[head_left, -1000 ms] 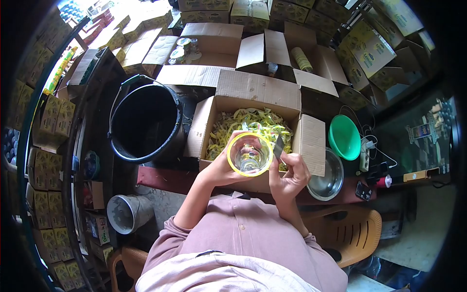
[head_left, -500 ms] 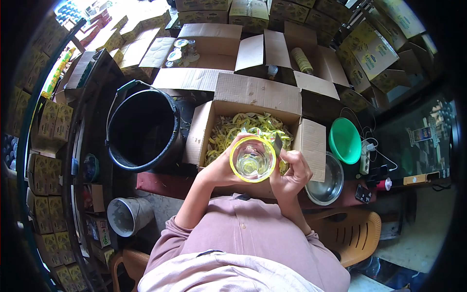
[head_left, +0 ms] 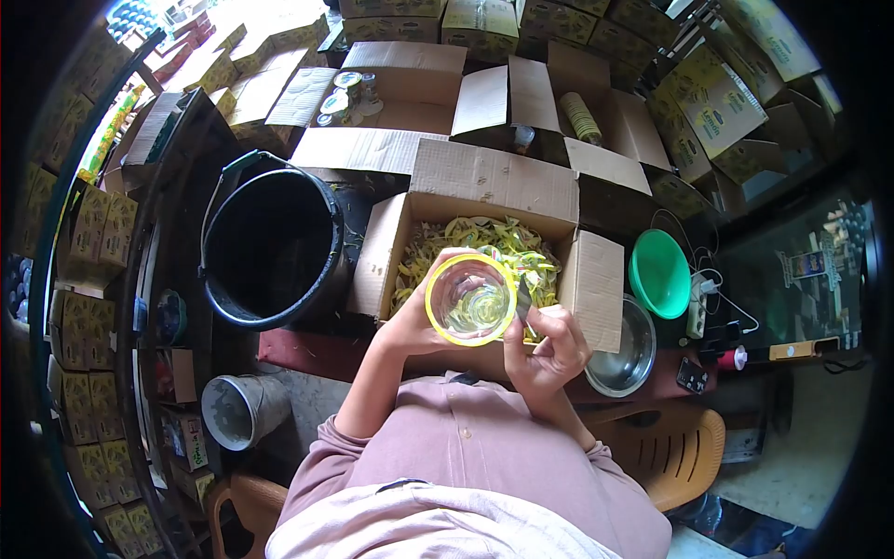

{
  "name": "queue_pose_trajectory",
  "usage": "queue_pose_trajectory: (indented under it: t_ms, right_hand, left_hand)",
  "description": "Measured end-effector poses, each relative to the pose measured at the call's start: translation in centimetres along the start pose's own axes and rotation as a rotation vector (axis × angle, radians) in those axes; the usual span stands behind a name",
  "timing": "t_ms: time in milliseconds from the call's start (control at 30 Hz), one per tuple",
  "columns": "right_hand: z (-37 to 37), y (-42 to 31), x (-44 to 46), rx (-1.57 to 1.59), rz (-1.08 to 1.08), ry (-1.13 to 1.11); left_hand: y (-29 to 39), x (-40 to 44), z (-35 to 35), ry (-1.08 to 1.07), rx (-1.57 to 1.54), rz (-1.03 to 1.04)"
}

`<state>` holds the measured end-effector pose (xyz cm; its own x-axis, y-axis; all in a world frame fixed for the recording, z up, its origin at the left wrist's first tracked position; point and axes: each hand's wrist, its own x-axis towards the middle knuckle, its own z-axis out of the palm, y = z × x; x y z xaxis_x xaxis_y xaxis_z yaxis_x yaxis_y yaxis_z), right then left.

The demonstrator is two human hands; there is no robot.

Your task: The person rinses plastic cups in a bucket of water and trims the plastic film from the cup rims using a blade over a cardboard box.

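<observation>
A clear cup (head_left: 470, 300) with a yellow rim faces me with its round opening. My left hand (head_left: 416, 312) is wrapped round the cup's left side. Close to the right side of the rim, my right hand (head_left: 548, 352) pinches a small dark flat blade (head_left: 522, 300) between thumb and fingers. Behind both hands an open cardboard box (head_left: 494, 172) holds a heap of yellow-green strips (head_left: 447, 244). Whether the blade touches the rim is hard to tell.
A large black bucket (head_left: 270, 309) stands left of the box. To the right are a green bowl (head_left: 659, 274) and a steel bowl (head_left: 637, 359). Farther back, open cartons hold lidded cups (head_left: 347, 80) and a stack of rings or lids (head_left: 581, 118). A grey bucket (head_left: 270, 410) stands lower left.
The cup moved slightly right and down, then back left, and its angle changed. My right hand stayed beside it with the blade and is now a little lower.
</observation>
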<state>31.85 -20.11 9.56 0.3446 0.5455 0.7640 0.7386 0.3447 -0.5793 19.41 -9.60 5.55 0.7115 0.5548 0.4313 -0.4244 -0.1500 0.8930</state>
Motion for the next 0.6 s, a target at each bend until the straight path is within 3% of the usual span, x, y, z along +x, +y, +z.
queue_pose_trajectory:
  t_ms: [267,367,600]
  right_hand:
    - [-0.18,0.08,0.28,0.006,0.018,-0.013]
    - [-0.25,-0.01,0.25,0.041,0.036,-0.014]
    - [-0.45,-0.05,0.28,-0.016,0.022,-0.017]
  left_hand:
    - [0.58,0.02,0.06,-0.066,0.157,0.008]
    - [0.35,-0.10,0.31,0.008,0.061,-0.026]
    - [0.43,0.23,0.38,-0.034,0.098,-0.028]
